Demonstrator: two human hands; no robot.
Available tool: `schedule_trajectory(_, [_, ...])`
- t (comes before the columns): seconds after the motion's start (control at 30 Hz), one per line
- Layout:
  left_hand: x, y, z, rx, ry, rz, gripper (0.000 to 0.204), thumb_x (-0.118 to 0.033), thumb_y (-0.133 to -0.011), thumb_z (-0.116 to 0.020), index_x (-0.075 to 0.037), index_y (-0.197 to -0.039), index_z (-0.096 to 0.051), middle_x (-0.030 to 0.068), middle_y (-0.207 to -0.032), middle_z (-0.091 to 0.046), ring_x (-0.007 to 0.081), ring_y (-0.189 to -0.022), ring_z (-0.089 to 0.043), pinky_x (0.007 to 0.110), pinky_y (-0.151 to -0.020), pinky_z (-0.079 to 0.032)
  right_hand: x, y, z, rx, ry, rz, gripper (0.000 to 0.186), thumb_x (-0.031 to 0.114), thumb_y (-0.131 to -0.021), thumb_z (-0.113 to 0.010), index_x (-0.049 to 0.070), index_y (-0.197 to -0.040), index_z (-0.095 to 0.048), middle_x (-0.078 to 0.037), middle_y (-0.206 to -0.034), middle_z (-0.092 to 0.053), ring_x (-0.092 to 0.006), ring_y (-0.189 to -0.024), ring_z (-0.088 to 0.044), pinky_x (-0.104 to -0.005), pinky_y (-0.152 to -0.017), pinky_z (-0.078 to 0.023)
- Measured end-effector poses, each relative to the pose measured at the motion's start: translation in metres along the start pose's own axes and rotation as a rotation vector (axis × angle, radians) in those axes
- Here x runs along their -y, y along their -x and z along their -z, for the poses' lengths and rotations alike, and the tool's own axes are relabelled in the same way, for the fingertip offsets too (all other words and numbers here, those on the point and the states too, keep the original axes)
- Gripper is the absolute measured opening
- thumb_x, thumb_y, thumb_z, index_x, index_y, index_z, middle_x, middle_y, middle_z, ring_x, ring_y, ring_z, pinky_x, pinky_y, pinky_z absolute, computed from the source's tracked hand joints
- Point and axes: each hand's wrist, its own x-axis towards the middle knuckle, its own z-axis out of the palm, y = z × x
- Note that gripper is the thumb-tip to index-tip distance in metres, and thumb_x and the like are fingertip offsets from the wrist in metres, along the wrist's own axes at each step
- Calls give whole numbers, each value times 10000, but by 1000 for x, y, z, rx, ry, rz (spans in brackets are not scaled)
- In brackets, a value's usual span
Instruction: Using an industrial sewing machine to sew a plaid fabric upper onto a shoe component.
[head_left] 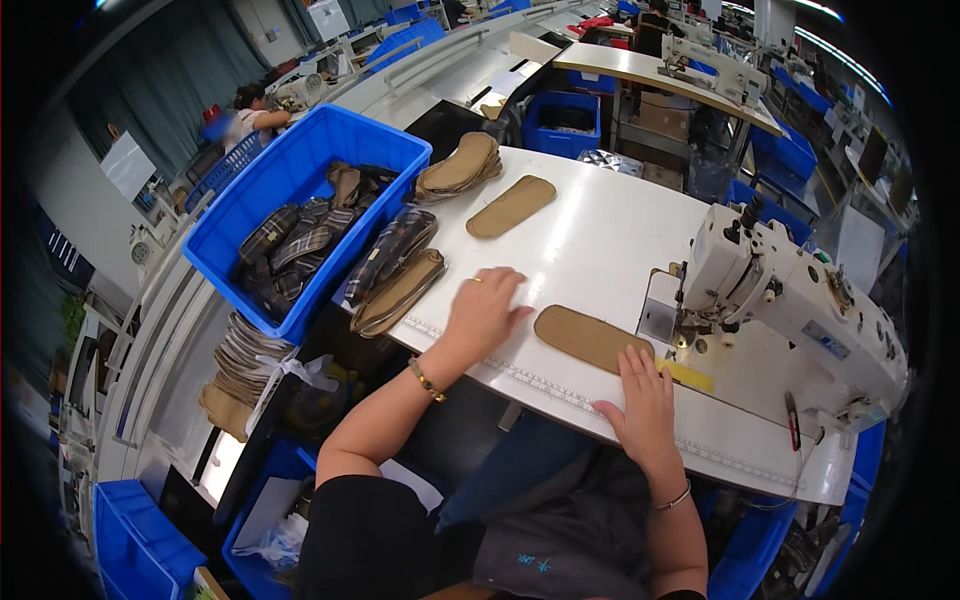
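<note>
We note a teal curtain (160,90) at the upper left, with a seated co-worker (263,119) near it. Farther back, we record a white sewing machine (716,72) on a second table (612,63), a cardboard box (663,117) beneath, and a lit ceiling lamp (842,63) at the upper right.

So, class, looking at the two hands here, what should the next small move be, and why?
Probably the right hand should slide the brown oval piece toward the sewing machine: that hand already touches the piece's right end, the end nearest the machine, while the left hand looks empty.
</note>
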Motion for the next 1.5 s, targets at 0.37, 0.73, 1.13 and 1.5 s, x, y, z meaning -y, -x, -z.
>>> schedule_trajectory(0.37, [66, 37, 60, 60, 98, 455, 210, -204, -882, -711, -11, -907, -631, 91, -828, -638, 229, -764, -615, 326, -673, -460, -12, 5, -5, 21, 53, -21, 736, 438, -824, -724, -22, -1362, -520, -182, -1470, -473, -341, -1401, -388, -547, -1151, -241])
schedule_trajectory(0.73, [-90, 46, 47, 564, 1595, 618, 123, -175, -996, -615, -56, -982, -590, -45, -828, -600, 17, -714, -512, 187, -647, -425, 14, 4, 5, 315, -1779, -252, 483, 95, -868, -743, -26, -1301, -568, -119, -1252, -633, -158, -1137, -586, -316, -1000, -450])
schedule_trajectory(1.13, [-128, 41, 26, 485, 1858, 734, 190, -225, -984, -622, -77, -891, -546, -34, -713, -488, 55, -619, -406, 213, -563, -315, 24, 31, 27, 574, -1532, -328, 178, 100, -793, -819, -38, -842, -718, 16, -767, -677, -26, -737, -557, -218, -663, -473])
schedule_trajectory(1.5, [-138, 73, 9, 456, 1284, 592, 280, -97, -780, -854, -51, -863, -591, -65, -765, -553, 4, -682, -484, 163, -600, -409, 31, 44, 24, 32, -1469, -522, 221, 135, -830, -808, 18, -865, -624, 26, -797, -636, -20, -727, -548, -201, -630, -467])
